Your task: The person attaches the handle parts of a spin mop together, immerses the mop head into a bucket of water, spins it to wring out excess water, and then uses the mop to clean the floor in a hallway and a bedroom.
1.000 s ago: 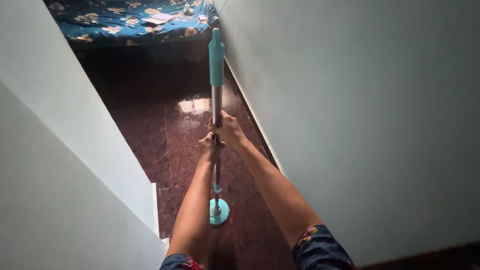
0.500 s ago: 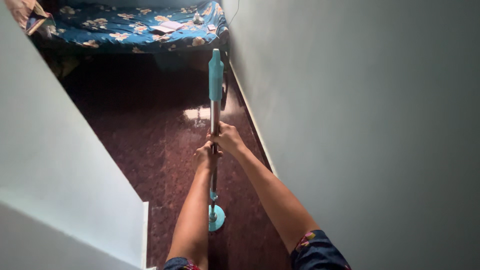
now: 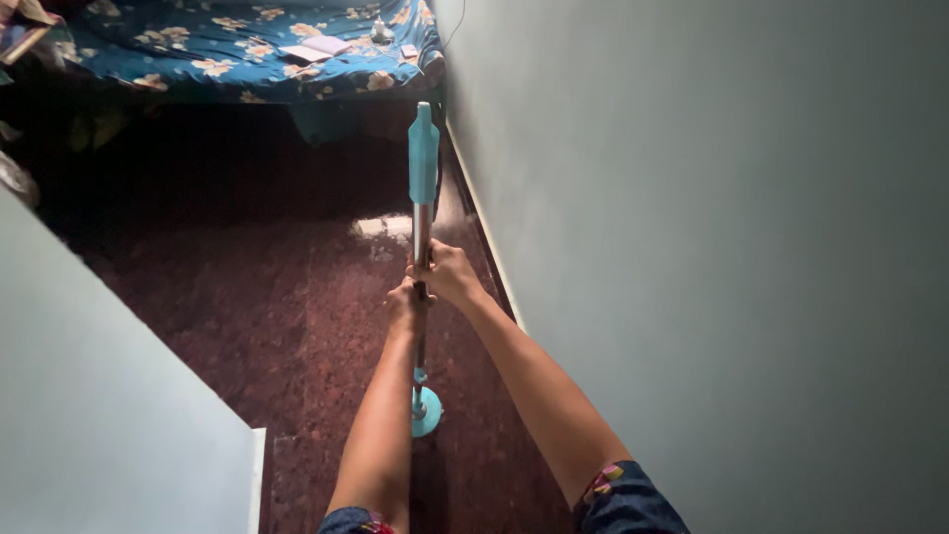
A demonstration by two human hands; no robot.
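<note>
Dark polished floor (image 3: 297, 326), frame centre: both fists, left hand (image 3: 403, 305) and right hand (image 3: 450, 274), wrapped around mop (image 3: 423, 168) pole; stiff, light, probably best gripped mid-shaft.

- A home, seen in a narrow passage that opens into a bedroom.
- At the far end stands a bed (image 3: 247, 49) with a blue flowered cover; small papers (image 3: 314, 48) lie on it.
- The floor (image 3: 247, 297) is dark, polished speckled stone.
- Plain pale painted walls (image 3: 712, 247) close in on left and right.
</note>
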